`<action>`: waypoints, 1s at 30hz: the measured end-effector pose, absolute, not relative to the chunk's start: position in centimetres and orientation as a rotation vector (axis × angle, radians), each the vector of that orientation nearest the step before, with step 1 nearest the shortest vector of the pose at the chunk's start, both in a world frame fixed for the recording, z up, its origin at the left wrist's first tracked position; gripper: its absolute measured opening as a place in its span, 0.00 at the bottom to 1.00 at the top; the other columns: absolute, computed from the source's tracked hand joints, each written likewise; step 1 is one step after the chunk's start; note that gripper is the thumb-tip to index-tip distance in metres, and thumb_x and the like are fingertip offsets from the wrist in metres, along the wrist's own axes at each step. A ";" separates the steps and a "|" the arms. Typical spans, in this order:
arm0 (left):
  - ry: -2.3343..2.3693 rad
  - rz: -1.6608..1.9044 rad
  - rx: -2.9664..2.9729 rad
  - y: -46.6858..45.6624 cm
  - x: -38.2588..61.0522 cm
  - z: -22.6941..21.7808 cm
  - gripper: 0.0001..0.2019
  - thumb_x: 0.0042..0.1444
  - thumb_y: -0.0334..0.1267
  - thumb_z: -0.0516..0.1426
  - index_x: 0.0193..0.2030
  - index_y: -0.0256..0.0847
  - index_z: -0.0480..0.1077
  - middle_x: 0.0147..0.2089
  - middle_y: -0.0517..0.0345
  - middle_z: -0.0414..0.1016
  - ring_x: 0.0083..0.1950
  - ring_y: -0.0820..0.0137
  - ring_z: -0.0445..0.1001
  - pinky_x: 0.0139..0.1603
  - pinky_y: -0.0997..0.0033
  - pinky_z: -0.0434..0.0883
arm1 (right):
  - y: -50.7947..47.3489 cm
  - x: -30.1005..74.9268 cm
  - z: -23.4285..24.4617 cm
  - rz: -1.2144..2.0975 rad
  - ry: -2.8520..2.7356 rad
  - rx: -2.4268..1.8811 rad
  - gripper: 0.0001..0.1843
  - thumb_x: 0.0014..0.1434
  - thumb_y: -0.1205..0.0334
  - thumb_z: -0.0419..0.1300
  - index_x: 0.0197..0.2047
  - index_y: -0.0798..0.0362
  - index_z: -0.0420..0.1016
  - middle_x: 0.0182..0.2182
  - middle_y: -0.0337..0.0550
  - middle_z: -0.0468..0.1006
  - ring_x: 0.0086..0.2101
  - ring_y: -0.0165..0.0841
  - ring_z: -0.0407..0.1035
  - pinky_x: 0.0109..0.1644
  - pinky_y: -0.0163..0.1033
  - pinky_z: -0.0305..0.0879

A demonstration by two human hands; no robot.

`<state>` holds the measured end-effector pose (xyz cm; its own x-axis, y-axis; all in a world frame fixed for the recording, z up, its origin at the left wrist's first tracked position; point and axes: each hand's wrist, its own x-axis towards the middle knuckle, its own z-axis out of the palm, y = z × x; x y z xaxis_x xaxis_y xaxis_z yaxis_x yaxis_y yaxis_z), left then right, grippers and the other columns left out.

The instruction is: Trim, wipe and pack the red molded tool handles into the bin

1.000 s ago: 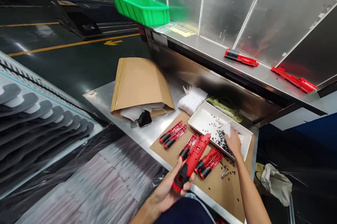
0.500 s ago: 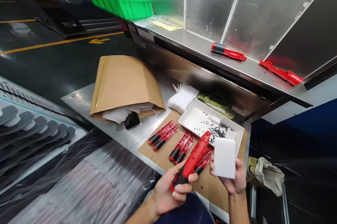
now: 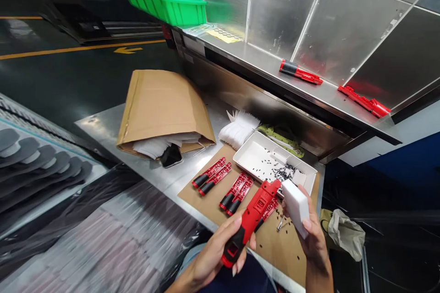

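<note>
Since the previous frame, the right hand point(image 3: 314, 242) has turned the white foam block point(image 3: 296, 208) from face-on to tilted and brought it up to the upper end of the red plastic tool housing point(image 3: 250, 224). Whether the two are touching cannot be confirmed from this view.

Layout, left to right: a kraft paper mailer point(image 3: 161, 109) lies on the stainless steel bench point(image 3: 103, 123), with a phone point(image 3: 171, 156) at its mouth. Two sets of red-and-black housing halves point(image 3: 209, 175) point(image 3: 236, 194) lie on a cardboard sheet point(image 3: 195, 196).

The left hand point(image 3: 209, 256) holds the housing over the cardboard sheet, with its fingers point(image 3: 237, 261) clamped around the lower body. The right-hand fingers point(image 3: 307, 224) are closed on the foam block. Beyond the block sits a white tray point(image 3: 254, 155) holding small black parts point(image 3: 283, 173), with more of these parts scattered on the cardboard.

Caution: the housing and block are working close to the tray rim. A sideways slip of either could tip the tray and spill its contents. Loose parts near the sheet edge could also be brushed off, and a loosened left-hand grip could drop the housing onto the bench edge.
</note>
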<state>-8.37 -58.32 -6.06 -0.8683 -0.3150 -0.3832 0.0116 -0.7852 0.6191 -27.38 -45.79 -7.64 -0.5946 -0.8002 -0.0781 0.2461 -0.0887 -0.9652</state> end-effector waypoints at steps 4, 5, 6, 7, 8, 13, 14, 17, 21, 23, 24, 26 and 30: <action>-1.061 -2.816 0.710 -59.2 -6.5 -5.6 0.42 0.53 0.64 0.60 0.71 0.52 0.56 0.27 0.60 0.77 0.16 0.76 0.68 0.14 0.83 0.63 | -44.6 -28.0 -5.9 -1.546 1.899 -1.082 0.28 0.60 0.46 0.62 0.62 0.41 0.71 0.63 0.45 0.67 0.64 0.48 0.58 0.67 0.56 0.55; -1.099 -2.892 0.707 -59.7 -5.9 -5.4 0.41 0.55 0.62 0.60 0.72 0.54 0.53 0.27 0.61 0.77 0.16 0.77 0.69 0.14 0.84 0.63 | -44.3 -28.3 -5.3 -1.442 1.953 -1.201 0.27 0.62 0.48 0.61 0.63 0.41 0.70 0.63 0.45 0.66 0.64 0.48 0.58 0.67 0.55 0.55; -1.144 -2.991 0.697 -60.4 -5.3 -5.1 0.39 0.57 0.59 0.60 0.73 0.55 0.53 0.26 0.61 0.77 0.16 0.77 0.69 0.14 0.85 0.63 | -43.9 -28.5 -4.8 -1.341 1.968 -1.304 0.27 0.62 0.50 0.61 0.64 0.40 0.69 0.63 0.46 0.65 0.63 0.47 0.58 0.66 0.53 0.56; -1.197 -3.111 0.675 -61.2 -4.7 -4.8 0.36 0.59 0.56 0.59 0.72 0.54 0.54 0.26 0.61 0.77 0.16 0.78 0.69 0.14 0.86 0.63 | -43.5 -28.8 -4.5 -1.254 1.944 -1.385 0.27 0.63 0.51 0.61 0.65 0.39 0.68 0.64 0.46 0.64 0.63 0.46 0.59 0.66 0.51 0.57; -1.251 -3.232 0.641 -62.1 -4.2 -4.6 0.33 0.61 0.53 0.58 0.71 0.51 0.57 0.25 0.60 0.76 0.15 0.78 0.68 0.13 0.87 0.63 | -43.2 -29.0 -4.4 -1.196 1.891 -1.436 0.28 0.63 0.52 0.61 0.65 0.38 0.68 0.64 0.46 0.63 0.63 0.46 0.59 0.65 0.50 0.58; -1.403 -3.711 0.418 -65.1 -3.6 -5.2 0.27 0.62 0.46 0.58 0.66 0.41 0.66 0.20 0.58 0.74 0.12 0.73 0.66 0.07 0.81 0.60 | -42.6 -29.4 -6.2 -1.141 1.509 -1.243 0.29 0.62 0.40 0.57 0.64 0.38 0.69 0.65 0.45 0.64 0.64 0.47 0.59 0.64 0.48 0.61; -1.419 -3.761 0.393 -65.4 -3.8 -5.5 0.27 0.62 0.46 0.58 0.66 0.41 0.66 0.20 0.58 0.74 0.12 0.71 0.67 0.06 0.79 0.60 | -42.8 -29.2 -6.7 -1.139 1.423 -1.197 0.31 0.62 0.37 0.55 0.64 0.38 0.70 0.65 0.45 0.66 0.63 0.47 0.61 0.63 0.48 0.61; -1.505 -3.853 0.330 -65.7 -4.6 -6.3 0.26 0.62 0.47 0.58 0.66 0.42 0.66 0.20 0.57 0.76 0.11 0.69 0.68 0.06 0.77 0.61 | -43.7 -28.2 -7.6 -1.138 1.191 -1.211 0.33 0.59 0.33 0.54 0.62 0.39 0.72 0.58 0.46 0.73 0.55 0.47 0.68 0.57 0.49 0.65; -1.569 -3.960 0.178 -66.0 -5.9 -7.2 0.27 0.62 0.47 0.58 0.66 0.41 0.66 0.21 0.56 0.77 0.12 0.67 0.70 0.06 0.76 0.63 | -44.1 -26.8 -7.2 -1.071 1.088 -1.386 0.35 0.58 0.34 0.57 0.64 0.40 0.70 0.49 0.47 0.75 0.43 0.41 0.71 0.45 0.44 0.67; -1.536 -4.002 -0.021 -66.2 -6.5 -7.6 0.27 0.63 0.48 0.58 0.66 0.42 0.66 0.22 0.57 0.78 0.13 0.67 0.72 0.07 0.77 0.64 | -43.6 -26.4 -7.0 -1.035 1.097 -1.417 0.36 0.56 0.35 0.61 0.64 0.39 0.69 0.48 0.46 0.74 0.42 0.39 0.71 0.46 0.43 0.67; -1.518 -4.008 -0.129 -66.3 -6.7 -7.7 0.26 0.63 0.47 0.57 0.66 0.42 0.66 0.23 0.57 0.78 0.14 0.67 0.73 0.08 0.78 0.65 | -43.3 -26.4 -6.9 -1.026 1.095 -1.432 0.36 0.54 0.37 0.63 0.64 0.39 0.69 0.47 0.46 0.74 0.42 0.38 0.71 0.47 0.43 0.66; -1.513 -4.011 -0.284 -66.3 -7.1 -7.6 0.24 0.64 0.45 0.56 0.66 0.42 0.67 0.23 0.58 0.78 0.15 0.67 0.74 0.09 0.79 0.65 | -42.8 -26.3 -6.6 -1.040 1.064 -1.485 0.37 0.51 0.43 0.67 0.63 0.40 0.70 0.46 0.46 0.75 0.43 0.39 0.71 0.48 0.45 0.66; -1.625 -3.959 0.022 -65.9 -7.5 -6.6 0.20 0.66 0.38 0.53 0.62 0.37 0.71 0.19 0.57 0.75 0.10 0.67 0.69 0.06 0.80 0.59 | -43.2 -26.0 -5.8 -0.994 1.081 -1.602 0.34 0.49 0.58 0.65 0.62 0.38 0.72 0.48 0.45 0.76 0.46 0.42 0.71 0.52 0.50 0.66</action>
<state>-7.45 -65.91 -6.64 -0.4194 0.8370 -0.3515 -0.8426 -0.2149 0.4939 -26.04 -43.18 -5.78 0.2847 -0.9513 0.1183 -0.1970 -0.1788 -0.9639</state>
